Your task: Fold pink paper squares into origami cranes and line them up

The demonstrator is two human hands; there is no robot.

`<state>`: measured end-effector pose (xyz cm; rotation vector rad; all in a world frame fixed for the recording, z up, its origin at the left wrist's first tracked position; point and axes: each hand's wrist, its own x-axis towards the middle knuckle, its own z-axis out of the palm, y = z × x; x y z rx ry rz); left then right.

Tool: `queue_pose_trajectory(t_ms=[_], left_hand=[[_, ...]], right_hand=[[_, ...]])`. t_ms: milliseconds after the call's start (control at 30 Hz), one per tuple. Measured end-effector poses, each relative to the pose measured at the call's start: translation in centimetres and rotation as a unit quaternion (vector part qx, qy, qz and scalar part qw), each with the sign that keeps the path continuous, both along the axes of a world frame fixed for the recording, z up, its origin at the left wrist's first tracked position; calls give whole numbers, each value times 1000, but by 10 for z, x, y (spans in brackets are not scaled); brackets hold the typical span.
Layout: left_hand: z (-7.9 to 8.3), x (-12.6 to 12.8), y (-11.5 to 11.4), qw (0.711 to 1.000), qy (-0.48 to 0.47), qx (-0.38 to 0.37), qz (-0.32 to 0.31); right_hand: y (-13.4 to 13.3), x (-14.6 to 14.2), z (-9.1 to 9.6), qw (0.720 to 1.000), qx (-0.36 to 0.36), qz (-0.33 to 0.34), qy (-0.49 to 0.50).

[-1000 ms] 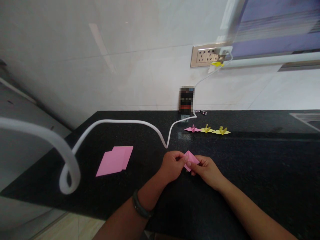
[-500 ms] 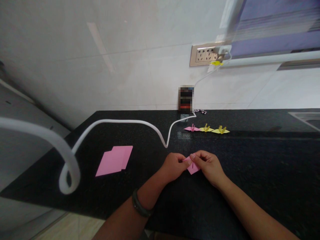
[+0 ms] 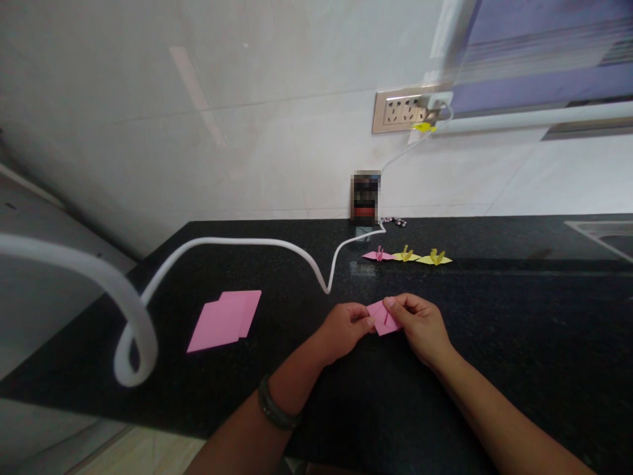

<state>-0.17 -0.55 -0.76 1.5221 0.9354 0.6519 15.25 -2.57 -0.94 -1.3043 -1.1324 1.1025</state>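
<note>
A small folded piece of pink origami paper (image 3: 384, 320) is held between my two hands over the dark counter. My left hand (image 3: 347, 330) pinches its left corner between thumb and fingers. On the right side, my right hand (image 3: 420, 326) grips it with the thumb on top and the fingers partly hidden behind. A crease or slit runs down the middle of the paper. Beyond my hands a pink origami crane (image 3: 380, 254) and two yellow origami cranes (image 3: 434, 258) stand in a row.
Pink paper sheets (image 3: 225, 320) lie overlapping on the left of the black counter (image 3: 297, 396). A thick white cable (image 3: 257, 241) loops across the left side. A blurred-out upright device (image 3: 365, 198) leans on the wall beneath a socket panel (image 3: 403, 111). A sink edge (image 3: 598, 241) shows at right.
The right hand has moved slightly up and right, and the pink paper has turned with it, showing more of its face. My left hand keeps its pinch.
</note>
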Motion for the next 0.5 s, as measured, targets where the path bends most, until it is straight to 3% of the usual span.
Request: queue_pose_trajectory(t_ms=[133,333,500], left_hand=[[3,1,-1,1000,1,-22,4],[4,1,-1,999,7,-4,49],[2,2,-3,998,1,10,55]], right_hand=[[0,-1,0,1000,8,2,21],[-1,-2,-1,995,5,96,2],[0,-1,-2,997,7,67,-38]])
